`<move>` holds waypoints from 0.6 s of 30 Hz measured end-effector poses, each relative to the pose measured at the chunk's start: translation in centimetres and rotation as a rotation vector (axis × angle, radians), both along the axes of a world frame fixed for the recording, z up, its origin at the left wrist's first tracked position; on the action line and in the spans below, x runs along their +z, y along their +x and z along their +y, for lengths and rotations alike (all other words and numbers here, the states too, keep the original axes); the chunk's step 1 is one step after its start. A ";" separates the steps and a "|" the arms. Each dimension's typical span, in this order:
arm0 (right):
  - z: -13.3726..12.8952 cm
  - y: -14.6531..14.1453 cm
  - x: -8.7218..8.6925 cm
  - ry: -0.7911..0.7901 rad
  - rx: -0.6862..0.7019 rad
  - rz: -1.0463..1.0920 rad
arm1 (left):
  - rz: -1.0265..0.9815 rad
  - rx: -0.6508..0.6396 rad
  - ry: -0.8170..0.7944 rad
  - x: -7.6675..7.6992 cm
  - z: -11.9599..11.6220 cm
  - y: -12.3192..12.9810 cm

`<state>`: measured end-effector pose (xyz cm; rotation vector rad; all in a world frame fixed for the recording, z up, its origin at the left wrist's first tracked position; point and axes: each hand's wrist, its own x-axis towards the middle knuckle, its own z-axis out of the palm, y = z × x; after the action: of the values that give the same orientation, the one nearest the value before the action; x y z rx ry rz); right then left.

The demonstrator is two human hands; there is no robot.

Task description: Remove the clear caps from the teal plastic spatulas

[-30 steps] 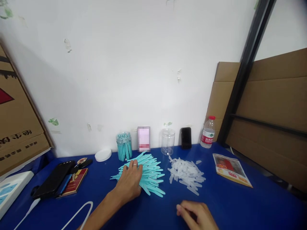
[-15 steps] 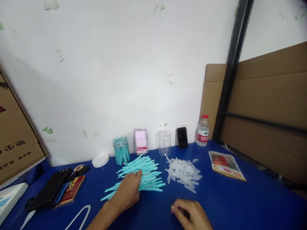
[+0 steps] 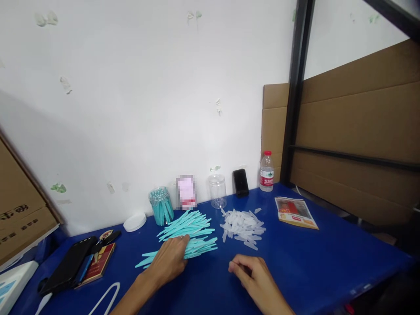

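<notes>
A loose pile of turquoise sticks (image 3: 188, 227) lies on the blue table. My left hand (image 3: 172, 258) is closed at the near side of that pile, over several sticks; its fingertips are hidden behind the hand. Curled above the bare table, my right hand (image 3: 251, 273) has thumb and index finger pressed together, and anything between them is too small to make out. A heap of translucent white pieces (image 3: 243, 226) lies beyond it. Behind the sticks stands a clear jar (image 3: 161, 206) filled with turquoise sticks. Another clear jar (image 3: 218, 192) stands empty by the wall.
A white lid (image 3: 134, 222) lies left of the filled jar. A black phone (image 3: 240, 183) and a water bottle (image 3: 267, 173) stand along the wall. At right lies a printed packet (image 3: 296, 212); at left are a black case (image 3: 68, 264) and a red box (image 3: 100, 264).
The camera view has turned to the right. Both hands keep nearly the same poses and places by the sticks and the table.
</notes>
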<state>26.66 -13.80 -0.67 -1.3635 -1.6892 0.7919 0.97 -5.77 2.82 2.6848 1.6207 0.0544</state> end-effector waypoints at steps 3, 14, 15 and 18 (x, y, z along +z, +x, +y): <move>0.0 0.0 0.1 -0.006 -0.023 0.043 | -0.014 0.017 0.030 0.2 -0.1 0.3; 0.6 -1.6 1.3 -0.017 -0.044 0.262 | -0.994 0.206 0.076 4.2 -0.7 1.4; 0.9 -2.1 1.5 -0.011 -0.030 0.307 | -1.128 0.248 0.074 4.5 -0.7 1.7; 2.1 -3.8 3.0 0.014 -0.006 0.480 | -1.458 0.261 0.036 4.7 -0.7 3.2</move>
<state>22.82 -11.71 2.32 -1.0609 -1.3091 1.0086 4.13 -6.52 7.55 1.4628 1.2589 1.5439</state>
